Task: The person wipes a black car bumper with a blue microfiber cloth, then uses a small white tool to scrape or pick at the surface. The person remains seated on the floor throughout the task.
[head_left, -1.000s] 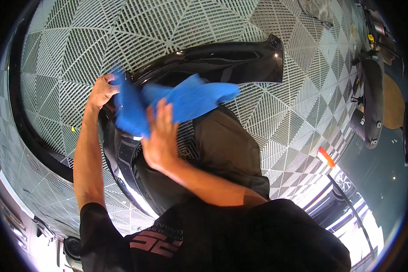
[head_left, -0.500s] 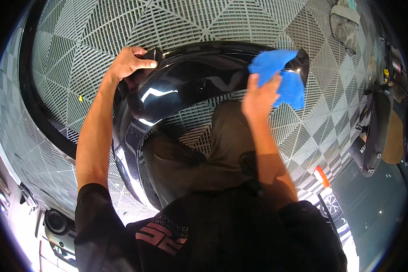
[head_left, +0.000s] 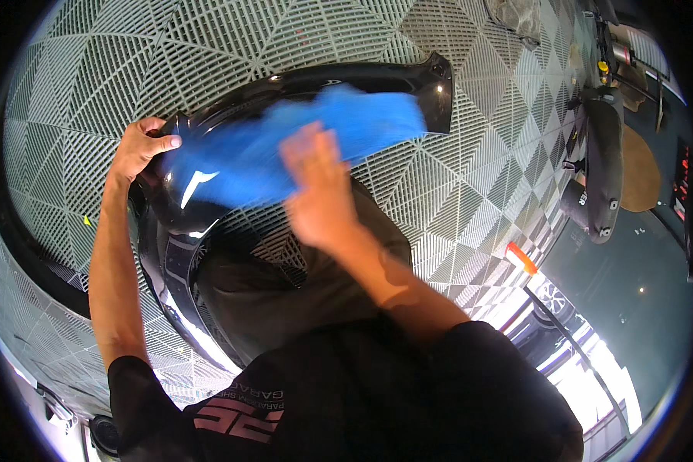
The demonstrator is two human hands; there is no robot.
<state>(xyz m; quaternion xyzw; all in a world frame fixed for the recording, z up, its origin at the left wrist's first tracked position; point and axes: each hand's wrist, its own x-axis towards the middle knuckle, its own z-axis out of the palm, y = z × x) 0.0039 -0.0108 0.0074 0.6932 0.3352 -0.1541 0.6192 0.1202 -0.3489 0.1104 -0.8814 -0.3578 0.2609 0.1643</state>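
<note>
A curved, glossy black car body panel (head_left: pixel 402 83) lies across the floor in front of my knees. At its left end my left hand (head_left: pixel 137 151) grips an upturned corner, thumb on top and fingers behind. My right hand (head_left: pixel 319 192), blurred by motion, presses a blue cloth (head_left: pixel 377 123) along the panel's face. The cloth is stretched out, smeared by the movement, and covers much of the panel's middle. Another glossy black curved strip (head_left: pixel 162 266) runs down from the left end past my left leg.
A long black curved piece (head_left: pixel 11 231) lies at the far left. To the right are a dark elongated part (head_left: pixel 604 165), a brown rounded piece (head_left: pixel 641 173) and an orange object (head_left: pixel 521 258). Grey cloth (head_left: pixel 516 17) lies at the top on the grated tile floor (head_left: pixel 470 181).
My right hand has swept the blue cloth from the panel's right end leftward to its middle. My left hand keeps its grip on the corner. The whole view has shifted.
</note>
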